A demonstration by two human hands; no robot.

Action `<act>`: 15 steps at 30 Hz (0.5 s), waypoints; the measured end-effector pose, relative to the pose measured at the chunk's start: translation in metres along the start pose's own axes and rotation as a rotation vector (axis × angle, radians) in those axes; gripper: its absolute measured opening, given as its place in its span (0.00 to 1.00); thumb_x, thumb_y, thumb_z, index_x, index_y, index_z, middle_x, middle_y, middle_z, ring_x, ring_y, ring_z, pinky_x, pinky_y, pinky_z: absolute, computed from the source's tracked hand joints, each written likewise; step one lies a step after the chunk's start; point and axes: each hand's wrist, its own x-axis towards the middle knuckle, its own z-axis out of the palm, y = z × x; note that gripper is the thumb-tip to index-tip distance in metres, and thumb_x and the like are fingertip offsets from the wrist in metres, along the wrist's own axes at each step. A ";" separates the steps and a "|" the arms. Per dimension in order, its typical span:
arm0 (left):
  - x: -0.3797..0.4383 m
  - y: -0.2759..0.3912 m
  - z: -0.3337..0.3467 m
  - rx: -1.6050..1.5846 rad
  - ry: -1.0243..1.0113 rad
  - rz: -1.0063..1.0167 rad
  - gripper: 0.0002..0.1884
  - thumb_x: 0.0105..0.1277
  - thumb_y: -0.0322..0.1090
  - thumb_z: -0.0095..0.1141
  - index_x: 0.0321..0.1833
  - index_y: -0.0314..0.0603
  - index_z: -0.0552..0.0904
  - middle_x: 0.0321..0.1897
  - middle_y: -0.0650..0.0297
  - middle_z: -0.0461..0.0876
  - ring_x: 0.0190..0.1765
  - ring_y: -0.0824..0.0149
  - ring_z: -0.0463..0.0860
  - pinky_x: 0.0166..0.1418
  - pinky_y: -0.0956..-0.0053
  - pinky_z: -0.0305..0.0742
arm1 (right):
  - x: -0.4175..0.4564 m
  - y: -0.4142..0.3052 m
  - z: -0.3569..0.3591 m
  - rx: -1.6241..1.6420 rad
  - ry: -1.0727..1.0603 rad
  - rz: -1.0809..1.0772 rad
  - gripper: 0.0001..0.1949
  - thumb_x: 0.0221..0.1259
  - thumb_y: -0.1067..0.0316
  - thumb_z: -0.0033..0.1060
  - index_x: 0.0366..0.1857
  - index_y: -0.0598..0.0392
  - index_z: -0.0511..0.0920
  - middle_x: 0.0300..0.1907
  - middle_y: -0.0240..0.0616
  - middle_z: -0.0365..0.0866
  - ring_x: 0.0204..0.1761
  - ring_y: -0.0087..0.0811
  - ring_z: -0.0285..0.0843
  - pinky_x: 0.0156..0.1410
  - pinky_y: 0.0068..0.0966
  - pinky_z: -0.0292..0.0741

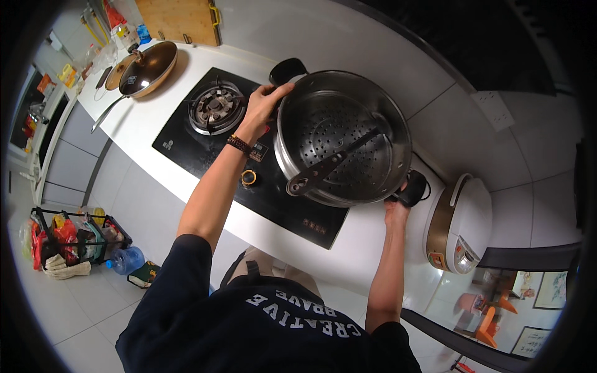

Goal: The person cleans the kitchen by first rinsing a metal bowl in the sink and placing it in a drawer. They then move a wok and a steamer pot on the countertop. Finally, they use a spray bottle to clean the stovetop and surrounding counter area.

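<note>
A large metal steamer pot (405, 140) is over the right part of a black gas hob (186, 151). Inside it shows a perforated steamer plate (322, 123). My left hand (266, 105) holds the pot's left side, thumb on the rim, just below a black handle (287, 71). At the lower right, my right hand (396, 207) grips the other black handle (413, 189) from beneath, its fingers mostly hidden. A long black-handled utensil (319, 173) lies aslant across the pot, its handle end over the near rim. Whether the pot rests on a burner is hidden.
On the left burner (215, 105) nothing stands. A lidded frying pan (149, 70) sits further left, its handle past the counter edge. A white rice cooker (466, 224) stands close on the right. A wooden cutting board (179, 21) leans against the wall. A rack of bags (77, 238) is on the floor.
</note>
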 end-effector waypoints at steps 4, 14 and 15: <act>-0.021 0.021 0.024 -0.030 -0.035 0.016 0.37 0.49 0.50 0.69 0.53 0.26 0.72 0.32 0.61 0.79 0.28 0.74 0.77 0.31 0.83 0.73 | -0.011 -0.015 -0.032 -0.037 -0.001 -0.044 0.19 0.66 0.44 0.45 0.53 0.41 0.75 0.46 0.20 0.77 0.39 0.15 0.69 0.38 0.15 0.65; -0.095 -0.033 0.099 -0.030 -0.073 -0.029 0.44 0.47 0.52 0.70 0.57 0.21 0.66 0.33 0.56 0.79 0.27 0.72 0.77 0.31 0.81 0.72 | -0.042 -0.003 -0.212 0.179 0.283 -0.139 0.18 0.68 0.61 0.45 0.58 0.55 0.70 0.60 0.39 0.71 0.60 0.34 0.69 0.63 0.31 0.71; -0.105 -0.040 0.107 -0.021 -0.078 -0.051 0.45 0.46 0.52 0.70 0.58 0.21 0.65 0.33 0.55 0.79 0.29 0.72 0.78 0.32 0.81 0.73 | -0.047 0.002 -0.234 0.199 0.255 -0.154 0.18 0.68 0.61 0.45 0.57 0.56 0.70 0.59 0.40 0.71 0.59 0.35 0.71 0.61 0.31 0.72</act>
